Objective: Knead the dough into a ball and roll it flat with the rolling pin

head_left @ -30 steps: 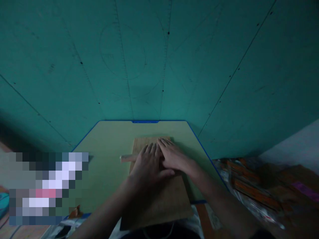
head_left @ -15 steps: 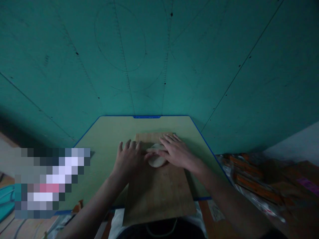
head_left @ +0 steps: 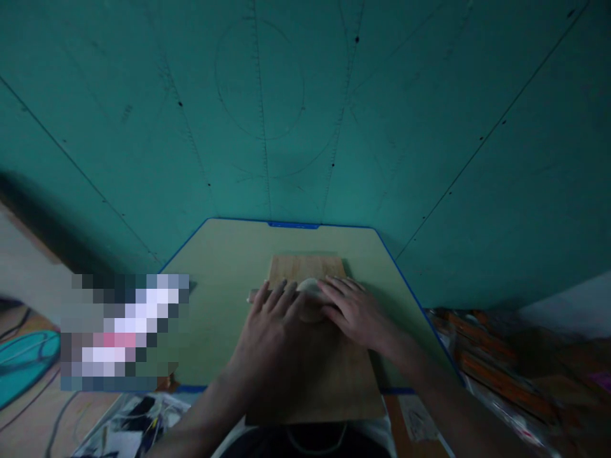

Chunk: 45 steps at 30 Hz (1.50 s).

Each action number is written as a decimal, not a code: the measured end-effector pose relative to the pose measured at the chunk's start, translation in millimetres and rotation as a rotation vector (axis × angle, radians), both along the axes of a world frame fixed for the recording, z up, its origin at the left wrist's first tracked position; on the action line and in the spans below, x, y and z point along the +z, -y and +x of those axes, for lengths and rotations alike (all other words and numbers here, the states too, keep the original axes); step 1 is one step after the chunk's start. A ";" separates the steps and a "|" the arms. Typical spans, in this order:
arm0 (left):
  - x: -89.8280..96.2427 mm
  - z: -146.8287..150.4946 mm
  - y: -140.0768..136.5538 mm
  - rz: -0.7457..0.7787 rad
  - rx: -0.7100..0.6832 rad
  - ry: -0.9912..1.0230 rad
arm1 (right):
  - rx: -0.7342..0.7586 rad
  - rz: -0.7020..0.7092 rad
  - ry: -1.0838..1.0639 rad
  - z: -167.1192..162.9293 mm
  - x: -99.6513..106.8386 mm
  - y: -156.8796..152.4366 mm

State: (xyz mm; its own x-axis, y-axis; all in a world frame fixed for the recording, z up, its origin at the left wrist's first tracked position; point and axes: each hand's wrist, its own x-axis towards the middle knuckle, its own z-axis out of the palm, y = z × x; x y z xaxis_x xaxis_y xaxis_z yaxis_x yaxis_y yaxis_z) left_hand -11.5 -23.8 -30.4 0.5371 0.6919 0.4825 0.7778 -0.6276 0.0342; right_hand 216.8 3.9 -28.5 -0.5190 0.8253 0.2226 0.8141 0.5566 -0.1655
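A round, pale sheet of dough (head_left: 311, 315) lies on a wooden board (head_left: 334, 388). A thin wooden rolling pin (head_left: 252, 296) crosses over the dough, its left end sticking out past the board. My left hand (head_left: 272, 318) rests on the pin's left part, its fingers stretched forward over it. On the other side, my right hand (head_left: 351, 308) lies flat with extended fingers over the pin's right part, which it hides. Its thumb is beside the dough's right edge. Neither hand is wrapped round the pin.
The board lies on a pale table (head_left: 214, 254) with a blue edge, against a green wall (head_left: 286, 127). A blurred-out object (head_left: 138, 318) is at the left. Orange packages in plastic (head_left: 491, 375) lie on the right; a bin of odds and ends (head_left: 138, 420) stands lower left.
My left hand has shifted along with the pin, whose left end now shows beyond the fingers. The pin is still over the dough. The whole view has swung slightly left.
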 end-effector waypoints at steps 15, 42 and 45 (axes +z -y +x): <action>-4.4 -53.8 -6.6 -0.132 0.337 0.623 | -0.001 0.012 -0.017 0.4 -5.5 -6.5; 24.2 -30.5 -25.4 -0.278 0.096 0.592 | -0.389 0.071 -0.602 34.6 -23.2 -17.4; 25.8 -22.6 -32.6 -0.303 0.072 0.556 | -0.437 0.015 -0.691 37.9 -22.7 -20.0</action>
State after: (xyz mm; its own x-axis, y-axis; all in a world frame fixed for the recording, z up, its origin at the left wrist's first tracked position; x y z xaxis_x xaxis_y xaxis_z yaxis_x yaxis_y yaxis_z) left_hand -34.1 8.8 -4.6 0.2100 0.8663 0.4532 0.6323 -0.4739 0.6129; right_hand 254.7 23.9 -51.2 0.1073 0.9158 0.3870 0.6750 0.2187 -0.7047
